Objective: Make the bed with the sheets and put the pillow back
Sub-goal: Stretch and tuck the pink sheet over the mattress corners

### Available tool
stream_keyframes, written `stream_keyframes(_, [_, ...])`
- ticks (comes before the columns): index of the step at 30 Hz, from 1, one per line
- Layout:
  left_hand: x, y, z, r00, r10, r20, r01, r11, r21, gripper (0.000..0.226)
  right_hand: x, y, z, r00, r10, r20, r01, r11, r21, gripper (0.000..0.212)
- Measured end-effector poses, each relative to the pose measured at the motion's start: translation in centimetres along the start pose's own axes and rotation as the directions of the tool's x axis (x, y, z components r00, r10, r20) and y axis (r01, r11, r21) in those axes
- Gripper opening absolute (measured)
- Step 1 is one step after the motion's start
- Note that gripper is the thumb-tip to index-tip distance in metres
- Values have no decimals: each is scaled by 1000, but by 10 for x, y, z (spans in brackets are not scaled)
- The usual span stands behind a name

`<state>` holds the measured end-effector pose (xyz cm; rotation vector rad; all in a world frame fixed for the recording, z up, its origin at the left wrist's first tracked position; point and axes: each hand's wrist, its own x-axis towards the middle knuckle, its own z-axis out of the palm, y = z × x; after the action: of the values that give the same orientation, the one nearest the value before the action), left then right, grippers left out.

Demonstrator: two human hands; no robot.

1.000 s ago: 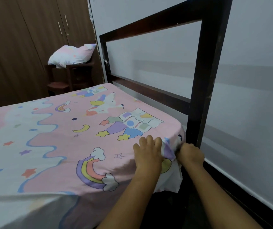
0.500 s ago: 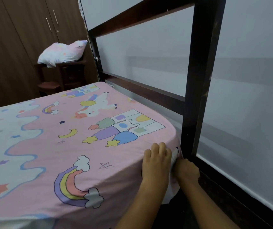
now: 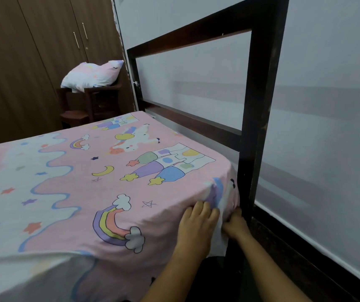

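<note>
Lower centre of frame, at the near corner of the bed: both hands at work on the sheet (image 3: 70,214).

Left hand (image 3: 196,229): fingers nearly straight and together, laid flat against the cloth where it drops over the side of the mattress. Pressing, not gripping.

Right hand (image 3: 235,225): just right of the left, close against the dark post (image 3: 259,127) of the bed frame. Fingers curled in, pinching a hanging white fold of the sheet at the corner. Thumb position cannot be made out.

Sheet: pink and white, covers the whole visible mattress top, lies fairly smooth. Gathered and creased at the corner above the hands. Print is pictures only: rainbows with clouds, a crescent moon, stars, a unicorn, a patchwork castle.

Pillow (image 3: 92,75): upper left of frame, well apart from the bed, slumped on top of a dark wooden stand (image 3: 92,101). Cover matches the sheet.

Behind the stand, brown wardrobe (image 3: 22,62) doors with slim metal handles. Right half of frame: grey wall (image 3: 327,105) seen through and beside the open frame.
</note>
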<state>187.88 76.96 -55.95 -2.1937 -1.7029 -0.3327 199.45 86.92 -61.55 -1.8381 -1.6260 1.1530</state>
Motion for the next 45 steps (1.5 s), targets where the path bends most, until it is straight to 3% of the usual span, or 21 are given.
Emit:
stream_keyframes(1, [0, 1, -2, 1000, 4, 12, -4, 1000, -1, 54, -4, -3, 2, 1000, 4, -1, -4, 999, 49, 101])
stream_keyframes(3, [-1, 3, -5, 1000, 19, 5, -19, 1000, 5, 47, -5, -6, 3, 998, 13, -54, -8, 996, 89, 96])
stream_keyframes(6, [-4, 3, -6, 1000, 15, 15, -15, 1000, -5, 46, -3, -4, -1, 991, 1, -135, 5, 999, 44, 50])
stream_keyframes(8, [-7, 1, -5, 1000, 7, 29, -7, 1000, -24, 50, 0, -4, -5, 987, -13, -161, 12, 1000, -8, 34])
stream_keyframes(14, [-11, -3, 8, 995, -80, 66, 86, 992, -94, 66, -4, 4, 0, 992, 31, -124, -66, 954, -291, 32])
stream_keyframes(18, [-10, -2, 19, 990, -64, 129, 93, 967, -235, 68, -8, 29, 15, 991, 4, -132, -7, 1000, -21, 20])
stream_keyframes(20, [-12, -2, 28, 991, -33, 126, 66, 962, -265, 68, -15, 32, 20, 989, -36, -142, 60, 984, 171, 27])
stream_keyframes(23, [-19, -4, 49, 980, -21, 200, 84, 945, -315, 71, -23, 26, 26, 996, -33, -82, 64, 907, 417, 44])
stream_keyframes(25, [-25, -4, 52, 968, -32, 250, 115, 938, -327, 70, -22, 24, 25, 1000, -6, -21, 18, 789, 614, 56])
stream_keyframes(27, [-31, -7, 53, 951, -41, 306, 147, 932, -332, 69, -19, 24, 23, 1000, -28, 1, 21, 756, 654, 61])
stream_keyframes(30, [-45, -13, 52, 931, -5, 365, 139, 930, -340, 71, -15, 26, 23, 989, -135, -66, 150, 875, 460, 43])
stream_keyframes(32, [-55, -15, 48, 934, -21, 357, 157, 921, -356, 69, -9, 30, 21, 968, -216, -124, 235, 957, 169, 24])
stream_keyframes(34, [-61, -15, 40, 952, -45, 301, 164, 910, -381, 67, -1, 38, 14, 970, -191, -148, 182, 980, -75, 28])
stream_keyframes(36, [-62, -14, 33, 971, -44, 235, 129, 923, -362, 67, 7, 47, 5, 980, -108, -165, 82, 984, -156, 41])
stream_keyframes(40, [-64, -16, 25, 969, -107, 221, 161, 956, -245, 69, 3, 55, 10, 987, 55, -150, -73, 990, -118, 68])
stream_keyframes(43, [-78, -24, 23, 929, -130, 347, 233, 934, -272, 70, -8, 59, 12, 993, 50, -111, -70, 981, -181, 67])
stream_keyframes(45, [-88, -32, 15, 904, -153, 400, 291, 904, -312, 67, -18, 61, 7, 996, 32, -88, -58, 946, -319, 58])
